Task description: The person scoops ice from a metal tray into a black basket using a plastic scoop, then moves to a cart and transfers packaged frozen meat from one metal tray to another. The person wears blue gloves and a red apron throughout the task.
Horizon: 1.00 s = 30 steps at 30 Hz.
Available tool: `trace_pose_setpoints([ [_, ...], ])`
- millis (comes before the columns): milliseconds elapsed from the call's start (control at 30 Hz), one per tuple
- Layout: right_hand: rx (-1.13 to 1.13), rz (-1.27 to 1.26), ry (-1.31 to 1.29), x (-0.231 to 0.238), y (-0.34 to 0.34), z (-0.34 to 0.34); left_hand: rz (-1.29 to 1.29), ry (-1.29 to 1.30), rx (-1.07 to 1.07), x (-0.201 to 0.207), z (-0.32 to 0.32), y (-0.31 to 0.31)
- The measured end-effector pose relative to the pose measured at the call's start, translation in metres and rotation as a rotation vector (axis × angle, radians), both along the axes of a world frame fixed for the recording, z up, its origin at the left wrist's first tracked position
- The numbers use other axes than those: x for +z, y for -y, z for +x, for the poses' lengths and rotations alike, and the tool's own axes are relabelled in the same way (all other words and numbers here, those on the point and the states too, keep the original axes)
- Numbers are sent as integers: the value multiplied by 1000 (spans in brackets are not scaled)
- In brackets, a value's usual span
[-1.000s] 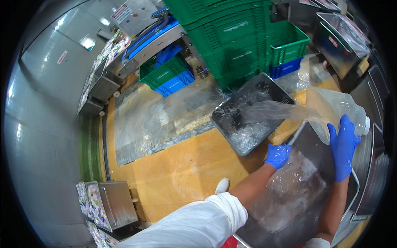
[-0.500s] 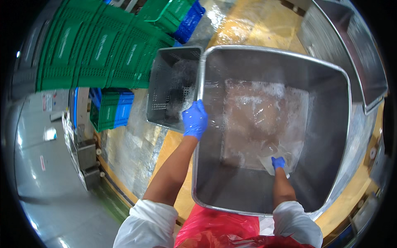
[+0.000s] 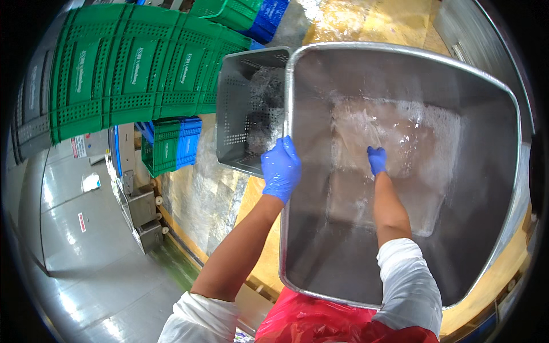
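Note:
Both my hands wear blue gloves. My left hand [image 3: 281, 168] is closed over the near-left part of the rim of a large steel tub [image 3: 412, 48]. Deep inside the tub, my right hand [image 3: 376, 160] is closed on a pale, translucent, flat thing [image 3: 361, 131]. This thing lies in the shallow, foamy, brownish water [image 3: 400, 148] on the tub's bottom, and its outline blurs into the foam. A grey perforated crate [image 3: 233, 114] stands against the tub's left side, close to my left hand, with clear, shiny stuff in it.
Green crates [image 3: 137, 63] are stacked at the far left. Green and blue crates [image 3: 171, 147] stand beneath them, others [image 3: 251, 17] behind. A second steel container [image 3: 486, 40] is at the far right. The floor [image 3: 200, 171] looks wet. A metal frame with small wheels [image 3: 143, 211] stands at left.
My right hand has moved away from me across the tub's bottom, taking the pale translucent thing along. My left hand stays on the rim. The view has shifted slightly.

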State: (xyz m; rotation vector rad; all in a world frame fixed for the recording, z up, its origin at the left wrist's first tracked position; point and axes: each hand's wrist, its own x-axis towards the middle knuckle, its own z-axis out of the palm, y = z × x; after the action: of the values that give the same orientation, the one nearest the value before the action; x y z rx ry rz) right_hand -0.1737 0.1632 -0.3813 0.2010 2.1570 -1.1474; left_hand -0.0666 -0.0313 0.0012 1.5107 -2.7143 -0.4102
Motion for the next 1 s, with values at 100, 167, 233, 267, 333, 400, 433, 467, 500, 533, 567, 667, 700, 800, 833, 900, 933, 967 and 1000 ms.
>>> trace_pose_setpoints([
  [100, -58, -268, 120, 35, -12, -25, 21, 39, -14, 0, -8, -3],
  [167, 19, -345, 127, 83, -15, -35, -65, 56, -109, 0, -5, -1],
  [233, 44, -358, 76, 152, -13, -50, -133, 104, -238, -2, -2, 3],
  [267, 55, -363, 42, 188, -11, -58, -130, 98, -256, -1, -6, 4],
  [333, 55, -385, 30, 269, 2, -56, -122, 112, -248, -1, 2, 10],
  [400, 85, -370, -4, 351, 6, -73, -113, 94, -279, -2, -6, 8],
  [433, 111, -352, -27, 388, 10, -78, -102, 46, -306, 1, -11, 9],
  [467, 127, -351, -46, 422, 13, -85, -90, -5, -336, 4, -18, 10],
  [500, 164, -357, -48, 449, 23, -85, -81, -23, -287, -2, -15, 14],
  [533, 207, -365, -54, 468, 38, -81, -75, -46, -231, -12, -11, 21],
  [567, 293, -348, -143, 484, 49, -84, -62, -87, -194, -13, -13, 23],
  [667, 557, -173, -472, 521, 81, -90, -137, -382, -227, 10, 12, 14],
  [700, 663, -39, -631, 526, 95, -93, 10, -428, -172, 17, 32, 2],
  [800, 865, 212, -919, 551, 129, -79, 8, -502, -31, 41, 125, -73],
  [833, 916, 253, -987, 558, 144, -69, 96, -416, -7, 51, 162, -101],
  [900, 941, 268, -1082, 560, 161, -61, 270, -357, -56, 68, 225, -148],
  [933, 955, 280, -1134, 558, 170, -58, 308, -384, -36, 60, 246, -167],
  [967, 957, 318, -1161, 561, 172, -60, 409, -353, 127, 60, 248, -178],
  [1000, 970, 341, -1176, 558, 178, -54, 506, -307, 304, 62, 251, -188],
])
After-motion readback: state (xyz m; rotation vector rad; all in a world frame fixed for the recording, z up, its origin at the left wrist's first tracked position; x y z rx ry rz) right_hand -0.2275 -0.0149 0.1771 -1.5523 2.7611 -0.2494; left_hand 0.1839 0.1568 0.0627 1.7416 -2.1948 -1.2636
